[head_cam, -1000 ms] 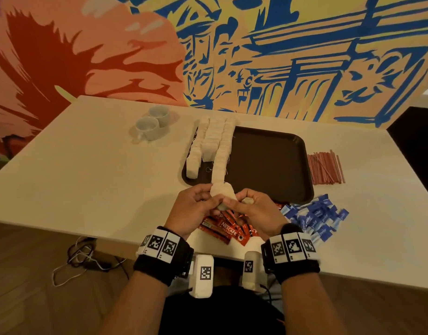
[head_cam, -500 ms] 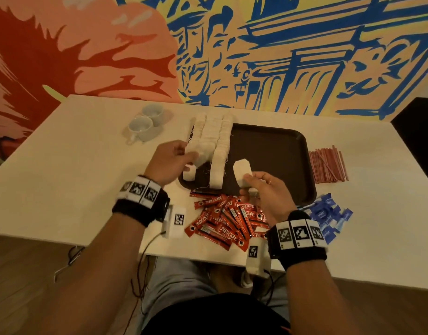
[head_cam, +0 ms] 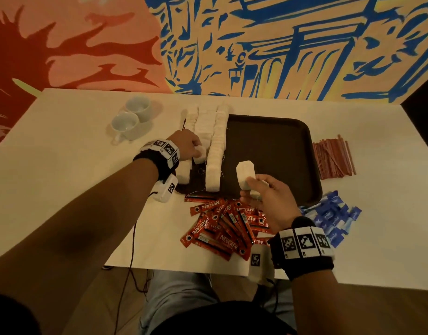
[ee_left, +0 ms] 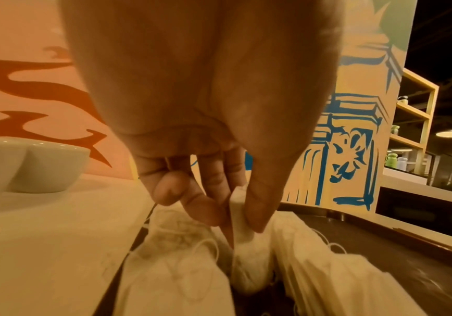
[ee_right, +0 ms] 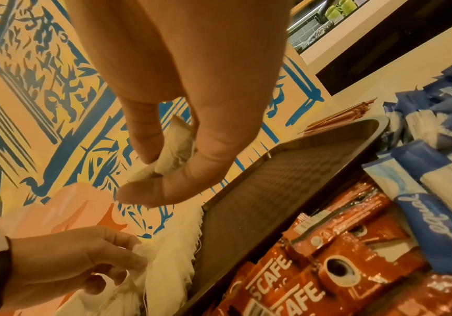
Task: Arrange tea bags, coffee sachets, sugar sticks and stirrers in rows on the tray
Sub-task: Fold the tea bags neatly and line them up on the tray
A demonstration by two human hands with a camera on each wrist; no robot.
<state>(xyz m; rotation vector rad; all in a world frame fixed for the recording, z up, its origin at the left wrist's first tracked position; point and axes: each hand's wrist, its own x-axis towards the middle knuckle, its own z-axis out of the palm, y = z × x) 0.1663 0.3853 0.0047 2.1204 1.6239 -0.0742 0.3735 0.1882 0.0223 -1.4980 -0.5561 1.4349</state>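
Tea bags, white paper, pinched one in each hand: left hand (head_cam: 187, 148) should seat its bag (head_cam: 199, 154) snugly in the row; right hand (head_cam: 268, 197) waits.

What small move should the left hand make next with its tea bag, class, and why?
Probably set it down: the left hand pinches a tea bag right at the short middle row on the tray, which ends before its neighbours.
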